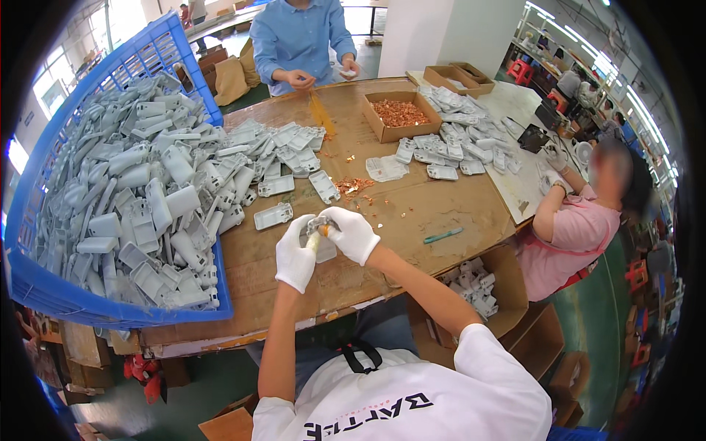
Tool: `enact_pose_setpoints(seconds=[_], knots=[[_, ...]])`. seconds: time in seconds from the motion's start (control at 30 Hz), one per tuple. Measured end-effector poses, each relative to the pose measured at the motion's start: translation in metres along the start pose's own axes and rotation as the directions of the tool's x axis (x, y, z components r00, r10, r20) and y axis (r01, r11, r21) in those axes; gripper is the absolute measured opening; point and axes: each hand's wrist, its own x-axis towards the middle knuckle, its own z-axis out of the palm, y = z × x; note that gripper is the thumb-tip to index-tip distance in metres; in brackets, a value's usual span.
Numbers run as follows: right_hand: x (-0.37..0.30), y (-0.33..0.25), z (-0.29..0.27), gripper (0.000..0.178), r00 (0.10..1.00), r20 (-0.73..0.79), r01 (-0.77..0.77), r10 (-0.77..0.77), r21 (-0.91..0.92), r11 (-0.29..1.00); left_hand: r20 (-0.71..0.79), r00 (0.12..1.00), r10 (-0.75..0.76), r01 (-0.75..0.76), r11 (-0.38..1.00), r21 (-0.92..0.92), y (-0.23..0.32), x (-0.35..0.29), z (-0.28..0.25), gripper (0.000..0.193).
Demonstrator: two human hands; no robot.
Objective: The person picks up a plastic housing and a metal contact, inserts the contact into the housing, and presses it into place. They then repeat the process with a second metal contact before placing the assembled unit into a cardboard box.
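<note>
Both of my hands wear white gloves and meet over the near part of the table. My left hand (296,259) is closed round a small greyish plastic casing (317,223). At the casing's upper end, the bent fingers of my right hand (354,235) pinch it; bare fingertips show there, and the fingers hide much of the piece. Just beyond my hands lies a single pale grey casing (273,216). Small copper-coloured pieces (354,187) are scattered past it, beside a loose heap of grey casings (290,143).
On the left, a blue crate (110,312) brims with grey casings. A cardboard box (403,134) holds copper pieces at the far side. A teal pen (443,236) lies to the right. One person (301,40) works opposite, another (570,228) at right. Open cartons (515,279) stand below the edge.
</note>
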Motion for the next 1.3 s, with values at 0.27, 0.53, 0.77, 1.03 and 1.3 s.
enact_pose_setpoints(seconds=[0.27, 0.53, 0.77, 1.03, 1.3], knots=[[-0.005, -0.002, -0.006, 0.015, 0.994, 0.074, -0.078, 0.086, -0.102, 0.992, -0.041, 0.999, 0.035, -0.025, 0.971, 0.239, 0.0, 0.0, 0.013, 0.023], [0.001, -0.003, 0.0, 0.013, 0.997, 0.015, -0.074, 0.077, -0.15, 0.986, -0.082, 0.994, 0.069, -0.045, 0.964, 0.264, -0.007, 0.004, 0.011, 0.022], [0.011, 0.004, -0.013, 0.025, 0.99, 0.118, -0.073, 0.083, -0.086, 0.994, -0.032, 0.997, 0.063, -0.052, 0.964, 0.259, -0.005, 0.02, 0.007, 0.023], [0.01, -0.004, -0.01, 0.034, 0.958, 0.238, -0.155, 0.16, -0.042, 0.987, -0.029, 1.0, -0.008, 0.017, 0.949, 0.314, -0.004, 0.014, 0.002, 0.024], [0.001, -0.015, -0.008, 0.038, 0.885, 0.366, -0.457, 0.288, 0.562, 0.69, -0.079, 0.994, -0.071, 0.096, 0.918, 0.385, 0.006, 0.013, -0.007, 0.018]])
